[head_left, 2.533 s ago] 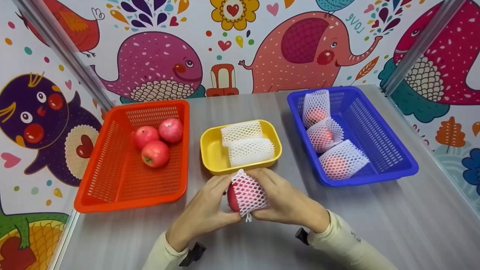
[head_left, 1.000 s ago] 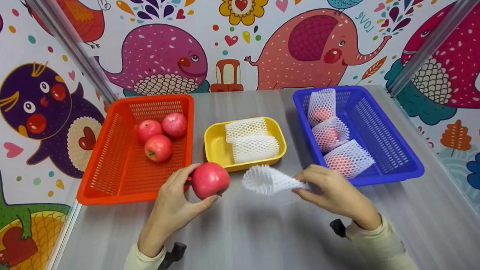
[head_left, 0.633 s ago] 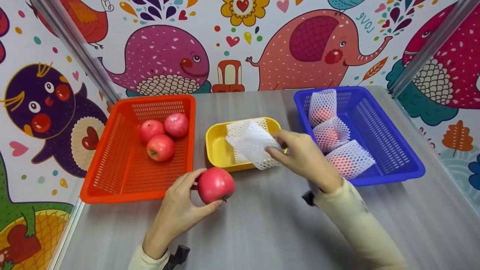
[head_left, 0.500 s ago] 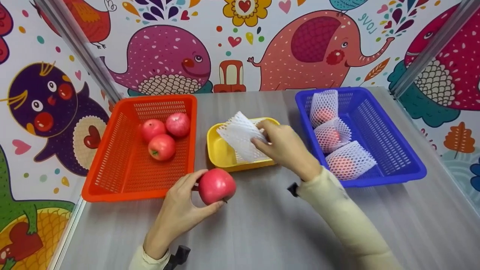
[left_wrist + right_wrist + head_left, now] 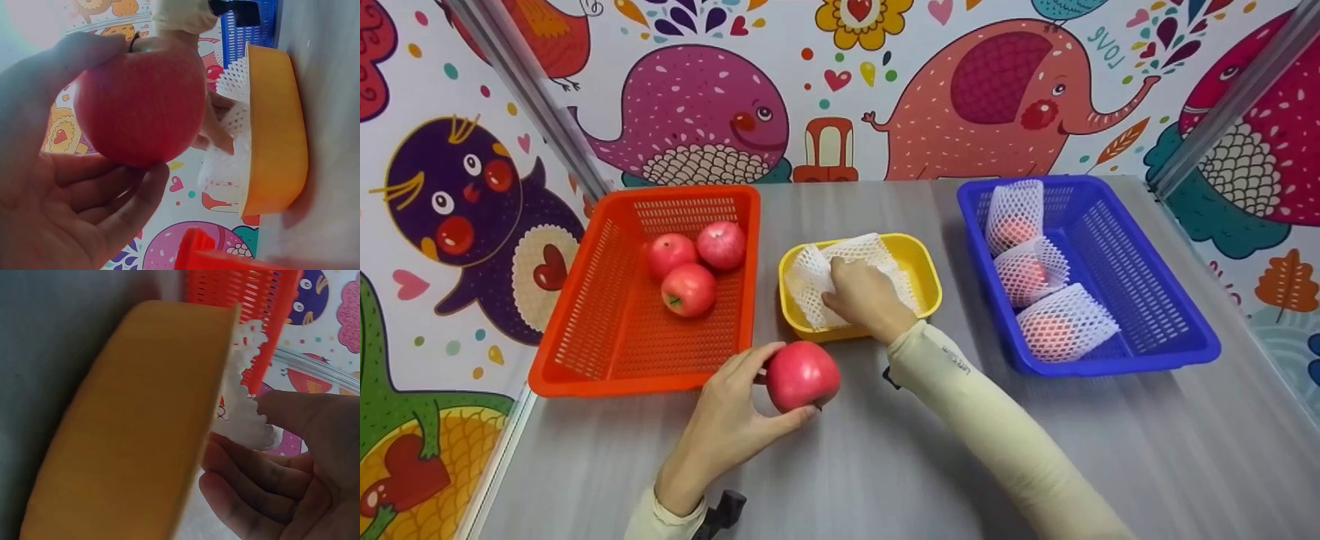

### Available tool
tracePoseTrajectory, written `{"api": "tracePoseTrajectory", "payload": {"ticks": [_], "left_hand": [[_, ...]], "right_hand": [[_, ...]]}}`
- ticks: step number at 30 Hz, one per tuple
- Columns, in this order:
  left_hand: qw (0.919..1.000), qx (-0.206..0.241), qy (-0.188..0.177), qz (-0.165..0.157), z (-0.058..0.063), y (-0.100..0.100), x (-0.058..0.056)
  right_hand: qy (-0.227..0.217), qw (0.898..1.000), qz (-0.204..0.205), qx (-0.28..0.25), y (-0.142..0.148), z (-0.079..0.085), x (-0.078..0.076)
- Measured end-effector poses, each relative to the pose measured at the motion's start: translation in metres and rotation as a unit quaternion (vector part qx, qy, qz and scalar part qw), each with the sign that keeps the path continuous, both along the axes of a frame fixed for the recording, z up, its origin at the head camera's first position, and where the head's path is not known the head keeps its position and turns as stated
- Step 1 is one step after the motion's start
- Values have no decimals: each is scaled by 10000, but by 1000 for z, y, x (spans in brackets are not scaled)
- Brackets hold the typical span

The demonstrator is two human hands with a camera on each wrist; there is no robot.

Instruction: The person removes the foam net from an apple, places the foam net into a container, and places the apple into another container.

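Note:
Near the front of the yellow tray point(image 5: 787, 319), my left hand point(image 5: 727, 412) grips a red apple point(image 5: 804, 377) between thumb and fingers, clear of the table. The left wrist view has that apple point(image 5: 143, 101) close up, stem toward the thumb. My right hand point(image 5: 866, 292) reaches over the tray with its thumb and fingers around the edge of a white foam net sleeve point(image 5: 810, 281). In the right wrist view the sleeve point(image 5: 247, 419) lies between thumb and fingers. Other white net sleeves point(image 5: 859, 247) lie beneath, partly hidden by this hand.
An orange basket point(image 5: 641, 386) at left holds three red apples point(image 5: 688, 290). The blue basket point(image 5: 1140, 364) at right contains three net-wrapped apples point(image 5: 1046, 334) along its left side. A printed wall panel point(image 5: 697, 112) stands behind the grey table point(image 5: 840, 465).
Earlier both hands held the apple inside the sleeve. The sleeve came off in my right hand, which carried it left into the yellow tray. My left hand kept the bare apple.

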State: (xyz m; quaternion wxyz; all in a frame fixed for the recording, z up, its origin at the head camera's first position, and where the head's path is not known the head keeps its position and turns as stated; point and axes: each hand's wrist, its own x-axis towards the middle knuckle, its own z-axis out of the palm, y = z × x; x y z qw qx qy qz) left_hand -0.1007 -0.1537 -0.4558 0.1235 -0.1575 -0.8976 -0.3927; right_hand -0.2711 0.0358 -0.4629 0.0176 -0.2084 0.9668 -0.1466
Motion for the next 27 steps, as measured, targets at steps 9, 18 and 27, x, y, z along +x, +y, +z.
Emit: {"api": "tracePoseTrajectory", "payload": {"ticks": [9,18,27], "left_hand": [[10000,-32,5,42,1,-1,0],[9998,-56,-138,123,2,0,-1],[9997,8,-239,48,2,5,-2]], "right_hand": [[451,9980,50,-449,32,26,16],[822,9908,-60,-1069,96,59,75],[1386,9822,-231,-1244,147,45,130]]}}
